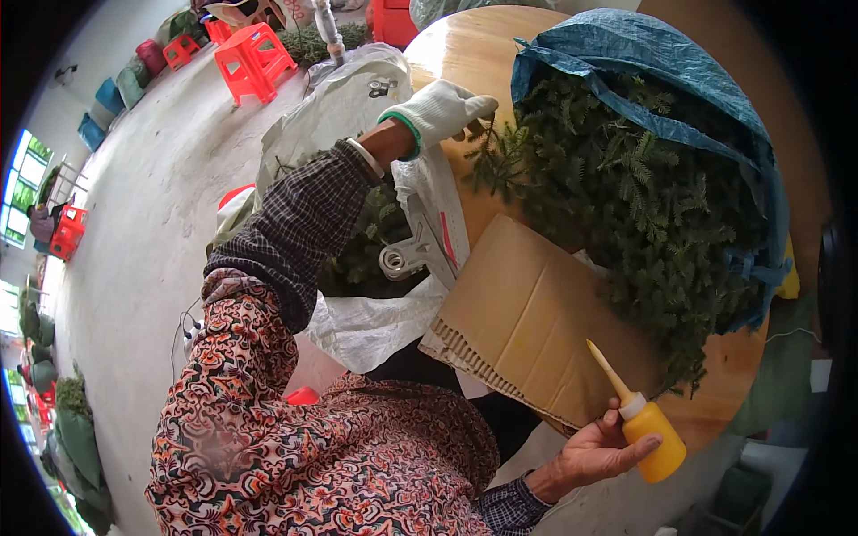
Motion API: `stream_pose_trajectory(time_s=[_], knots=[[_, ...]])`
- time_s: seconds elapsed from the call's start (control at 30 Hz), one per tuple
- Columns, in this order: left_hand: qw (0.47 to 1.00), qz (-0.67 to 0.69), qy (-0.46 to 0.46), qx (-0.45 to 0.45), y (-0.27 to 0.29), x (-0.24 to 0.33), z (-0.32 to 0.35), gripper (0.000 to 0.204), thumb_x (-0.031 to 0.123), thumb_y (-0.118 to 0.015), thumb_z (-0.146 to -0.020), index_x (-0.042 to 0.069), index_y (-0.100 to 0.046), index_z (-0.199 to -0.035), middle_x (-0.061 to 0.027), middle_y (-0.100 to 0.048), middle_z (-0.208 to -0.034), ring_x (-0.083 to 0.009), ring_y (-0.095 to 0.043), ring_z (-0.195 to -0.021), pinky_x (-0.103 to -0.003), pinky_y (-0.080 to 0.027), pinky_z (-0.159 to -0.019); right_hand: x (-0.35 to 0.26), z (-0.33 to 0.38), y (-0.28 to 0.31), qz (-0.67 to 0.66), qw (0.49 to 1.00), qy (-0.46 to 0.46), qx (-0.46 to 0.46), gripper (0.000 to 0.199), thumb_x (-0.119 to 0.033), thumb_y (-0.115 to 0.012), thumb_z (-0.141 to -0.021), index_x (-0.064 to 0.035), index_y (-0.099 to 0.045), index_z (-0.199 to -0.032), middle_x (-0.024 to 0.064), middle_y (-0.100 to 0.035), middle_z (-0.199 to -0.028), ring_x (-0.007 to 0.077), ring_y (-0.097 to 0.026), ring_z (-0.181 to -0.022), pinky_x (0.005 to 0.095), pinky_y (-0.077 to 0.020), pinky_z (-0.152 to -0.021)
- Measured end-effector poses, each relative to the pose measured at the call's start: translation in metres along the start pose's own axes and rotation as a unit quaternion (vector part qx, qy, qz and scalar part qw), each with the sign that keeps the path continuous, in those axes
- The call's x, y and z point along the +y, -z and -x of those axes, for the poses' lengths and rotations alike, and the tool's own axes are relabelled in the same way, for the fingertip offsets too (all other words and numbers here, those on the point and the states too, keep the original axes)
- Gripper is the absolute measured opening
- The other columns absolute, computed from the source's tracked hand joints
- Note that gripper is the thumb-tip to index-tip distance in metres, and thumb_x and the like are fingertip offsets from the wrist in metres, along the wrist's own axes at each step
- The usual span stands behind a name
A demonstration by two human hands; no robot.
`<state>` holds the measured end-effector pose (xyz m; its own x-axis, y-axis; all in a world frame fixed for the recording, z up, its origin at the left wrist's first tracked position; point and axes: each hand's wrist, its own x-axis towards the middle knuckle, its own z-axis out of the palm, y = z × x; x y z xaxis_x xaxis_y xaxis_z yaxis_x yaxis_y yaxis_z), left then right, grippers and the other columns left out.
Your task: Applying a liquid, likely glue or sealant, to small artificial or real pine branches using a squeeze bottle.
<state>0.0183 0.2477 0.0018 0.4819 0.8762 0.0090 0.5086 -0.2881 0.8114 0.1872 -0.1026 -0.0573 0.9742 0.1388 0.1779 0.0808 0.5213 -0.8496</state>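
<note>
My left hand [438, 113], in a white knit glove with a green cuff, is over the far left of the round table. Its thumb and fingers pinch the tip of a green needle-leaved sprig [502, 161] that hangs beside a big heap of the same greenery [639, 192]. The heap lies in an open blue woven sack [643, 45]. My bare right hand [597, 457], at the near right, is wrapped round a yellow squeeze bottle [657, 444] with a long tapered nozzle pointing up and left. A folded sheet of brown cardboard [527, 313] lies between my hands.
The wooden round table [456, 45] carries the sack and cardboard. Left of it a white woven sack [357, 326] holds more greenery, beside a grey metal bracket [407, 259]. Red plastic stools [253, 62] stand on the concrete floor [161, 179]. Several bags line the left wall.
</note>
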Motion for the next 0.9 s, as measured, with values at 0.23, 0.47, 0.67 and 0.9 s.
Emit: stream_pose_trajectory(time_s=[0.23,0.47,0.67,0.9], knots=[[0.995,0.079,0.059,-0.008,-0.006,0.003,0.005,0.035,0.037,-0.065,-0.085,0.004,-0.072,-0.097,-0.0064,-0.068,-0.083,-0.0135,-0.059,-0.068,-0.024,-0.049,-0.061,-0.001,0.001,0.0,0.003,1.0,0.007,0.004,0.056,-0.045,-0.061,-0.088,0.0009,-0.045,-0.116,0.0144,-0.06,-0.098,0.0184,-0.064,-0.073,0.0238,-0.0572,-0.072],[0.995,0.038,-0.069,0.066,0.003,0.001,0.035,0.032,0.033,-0.067,-0.085,0.007,-0.07,-0.103,-0.006,-0.068,-0.083,-0.0117,-0.06,-0.073,-0.024,-0.049,-0.063,-0.005,0.004,0.005,-0.011,1.0,0.001,-0.004,0.058,-0.044,-0.064,-0.085,-0.001,-0.043,-0.117,0.0136,-0.059,-0.101,0.0177,-0.065,-0.074,0.0264,-0.0584,-0.075],[0.973,0.179,-0.054,0.135,0.01,-0.013,0.045,0.025,0.028,-0.067,-0.086,0.009,-0.071,-0.101,-0.0055,-0.069,-0.083,-0.0107,-0.061,-0.076,-0.022,-0.05,-0.067,-0.008,0.004,0.01,-0.018,1.0,-0.002,-0.008,0.058,-0.044,-0.065,-0.085,-0.0019,-0.043,-0.117,0.0136,-0.059,-0.101,0.0175,-0.065,-0.074,0.0271,-0.0587,-0.075],[0.964,0.236,-0.053,0.108,0.012,-0.005,0.048,0.024,0.026,-0.064,-0.088,0.007,-0.069,-0.101,-0.0061,-0.068,-0.087,-0.0115,-0.062,-0.08,-0.021,-0.05,-0.071,-0.015,0.007,0.012,-0.015,1.0,0.008,-0.006,0.057,-0.044,-0.064,-0.086,-0.0012,-0.044,-0.117,0.014,-0.06,-0.099,0.0169,-0.065,-0.072,0.0262,-0.0584,-0.074]])
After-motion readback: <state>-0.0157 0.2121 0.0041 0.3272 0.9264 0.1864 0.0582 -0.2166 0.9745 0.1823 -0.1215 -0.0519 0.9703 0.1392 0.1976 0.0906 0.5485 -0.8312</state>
